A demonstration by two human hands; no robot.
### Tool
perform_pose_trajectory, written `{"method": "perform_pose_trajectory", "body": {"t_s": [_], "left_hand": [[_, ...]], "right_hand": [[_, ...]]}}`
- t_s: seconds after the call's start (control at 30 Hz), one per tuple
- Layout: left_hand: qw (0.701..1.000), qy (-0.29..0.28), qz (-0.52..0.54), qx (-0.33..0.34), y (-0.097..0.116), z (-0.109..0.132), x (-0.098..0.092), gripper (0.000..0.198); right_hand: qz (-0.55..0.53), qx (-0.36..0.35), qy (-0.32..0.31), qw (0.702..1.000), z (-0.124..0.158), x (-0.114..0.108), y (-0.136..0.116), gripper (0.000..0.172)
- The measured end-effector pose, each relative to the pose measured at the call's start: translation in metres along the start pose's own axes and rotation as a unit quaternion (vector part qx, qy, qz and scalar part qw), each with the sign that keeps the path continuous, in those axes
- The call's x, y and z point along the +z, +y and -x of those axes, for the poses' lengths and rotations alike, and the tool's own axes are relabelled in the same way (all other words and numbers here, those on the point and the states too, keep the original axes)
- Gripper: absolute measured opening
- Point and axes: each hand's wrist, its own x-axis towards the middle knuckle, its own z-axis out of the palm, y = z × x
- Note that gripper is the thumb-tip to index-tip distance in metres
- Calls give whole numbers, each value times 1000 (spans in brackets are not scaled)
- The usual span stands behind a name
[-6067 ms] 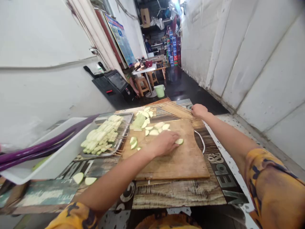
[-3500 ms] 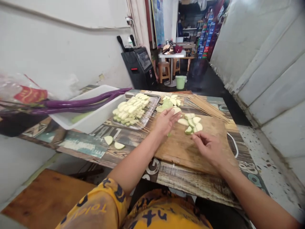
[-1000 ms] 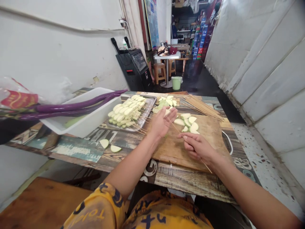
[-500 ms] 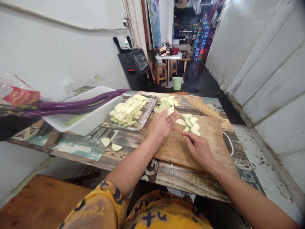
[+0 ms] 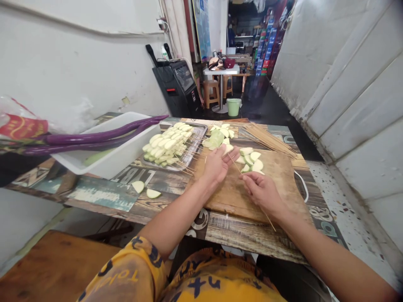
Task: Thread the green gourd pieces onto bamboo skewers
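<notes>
One pale, thin vegetable slice (image 5: 228,149): our left hand (image 5: 216,166) holds it; our right hand (image 5: 262,191) pinches a slender wooden skewer (image 5: 235,164).

Over the cutting board (image 5: 280,167), our left hand (image 5: 218,165) faces palm inward, half-curled; our right hand (image 5: 260,191) pinches, knuckles bent.

**Pale slice meets thin skewer above the chopping board**

Taking 12 o'clock as the far side, the pale slice (image 5: 228,149) rests against the fingers of the upturned left hand (image 5: 218,164), raised over the 11 o'clock part of the chopping board (image 5: 226,201). Its flesh is creamy white. The skewer (image 5: 236,165), slim, straight and straw-coloured, slants from 11 to 5 o'clock, pinched by the right hand (image 5: 260,188). Its upper end reaches the slice; whether it has pierced the flesh cannot be told. Its lower end sticks out below that hand towards 5 o'clock.
</notes>
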Motion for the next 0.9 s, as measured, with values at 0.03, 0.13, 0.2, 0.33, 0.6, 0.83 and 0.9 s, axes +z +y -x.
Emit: {"method": "perform_pose_trajectory", "body": {"t_s": [0.03,0.13,0.2,0.33,0.6,0.83,0.9], "left_hand": [[1000,-5,-3,-6,-2,1,0,7],[999,-24,-20,-42,-11,11,4,11],[996,-44,-39,-64,-21,20,9,13],[991,-86,-68,-76,-37,34,16,15],[921,-73,-352,148,-4,6,-5,24],[690,-89,-686,212,-10,-12,-21,19],[662,-101,-706,231,-16,-12,-20,20]], "right_hand": [[73,-59,28,995,0,1,1,22],[243,-177,74,951,-1,0,4,21],[287,-193,93,934,-3,-2,4,22],[276,-180,136,934,-5,-7,4,24],[36,-83,203,975,-19,-25,-1,22],[-202,26,189,961,-26,-28,2,18],[-190,15,180,965,-24,-24,2,18]]}}
